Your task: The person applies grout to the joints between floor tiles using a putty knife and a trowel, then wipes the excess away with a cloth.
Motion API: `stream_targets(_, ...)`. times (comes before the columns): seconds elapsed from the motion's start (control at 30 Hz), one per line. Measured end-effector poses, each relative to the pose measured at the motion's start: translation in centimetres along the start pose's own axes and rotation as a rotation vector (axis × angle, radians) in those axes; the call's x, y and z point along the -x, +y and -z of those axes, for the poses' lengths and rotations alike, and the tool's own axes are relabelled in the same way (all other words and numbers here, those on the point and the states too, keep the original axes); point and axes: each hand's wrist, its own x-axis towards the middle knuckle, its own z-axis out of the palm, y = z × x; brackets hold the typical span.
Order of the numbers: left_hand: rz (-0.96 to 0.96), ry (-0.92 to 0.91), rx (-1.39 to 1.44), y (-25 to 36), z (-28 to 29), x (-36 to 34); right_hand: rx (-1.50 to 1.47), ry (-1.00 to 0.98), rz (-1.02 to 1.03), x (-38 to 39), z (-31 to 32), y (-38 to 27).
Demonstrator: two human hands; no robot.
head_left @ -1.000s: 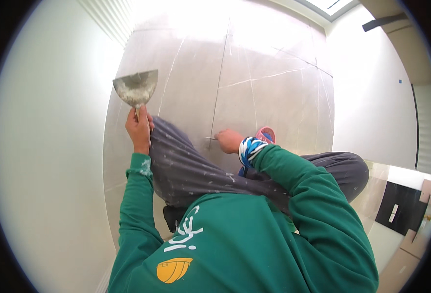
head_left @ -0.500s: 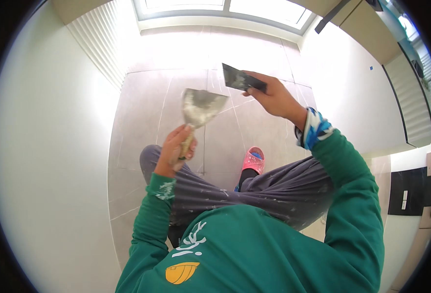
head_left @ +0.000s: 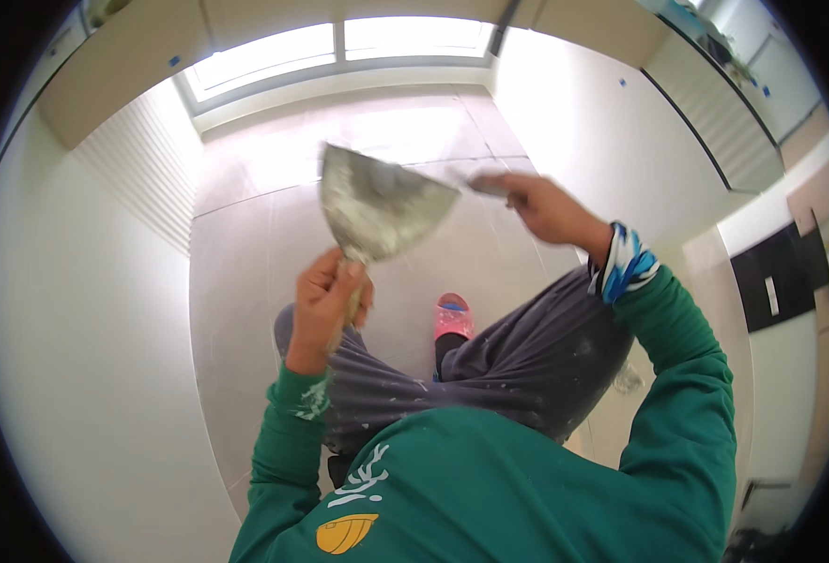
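The pale, slim handle [head_left: 353, 305] of a broad, fan-shaped metal putty knife [head_left: 386, 205] is clamped in the closed fingers of the left hand [head_left: 319, 305]. The blade is raised above the floor between the knees, tilted so that its wide edge faces the window, and its grey face is smeared with whitish residue. A small, dark, flat scraper [head_left: 487, 186] is pinched between the thumb and fingers of the right hand [head_left: 553, 212]; it is blurred and held just beside the blade's right corner, and whether the two are touching cannot be told. A blue, white and black band [head_left: 629, 263] is worn at the right wrist. Grey trousers [head_left: 555, 380] are flecked with white, and a pink open-toed sandal [head_left: 453, 317] is planted on large greyish floor tiles [head_left: 396, 296]. Near the right knee a small, pale, roundish object [head_left: 628, 379] is seen, its kind unclear. The floor is bounded by a smooth white wall [head_left: 86, 328] on the left and a bright, grey-framed window [head_left: 339, 62] ahead.
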Motion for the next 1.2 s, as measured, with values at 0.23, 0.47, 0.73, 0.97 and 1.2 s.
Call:
stream_targets(0.23, -0.678, 0.209, -0.506, 2.3, -1.6, -8.7, -1.254, 0.327, -0.301, -1.1, 6.7, -6.5)
stream_targets(0.47, -1.110, 0.236, -0.921, 3.9, -5.4, -11.9, -1.441, 0.329, -0.121, -3.3, 7.6, -9.5)
stream_targets(0.73, -0.621, 0.111, -0.874, 2.0, -0.2, -13.2, -1.027, 0.402, 0.081, -3.1, 12.0, -6.8)
stream_targets(0.97, 0.155, -0.261, 0.078, 4.2, -5.5, -8.9, -0.305, 0.403, 0.140, -1.2, 8.5, -3.2)
stream_targets(1.2, 0.113, -0.328, 0.232, 4.3, -5.2, -8.4, 0.115, 0.256, 0.148, -1.5, 6.4, -0.8)
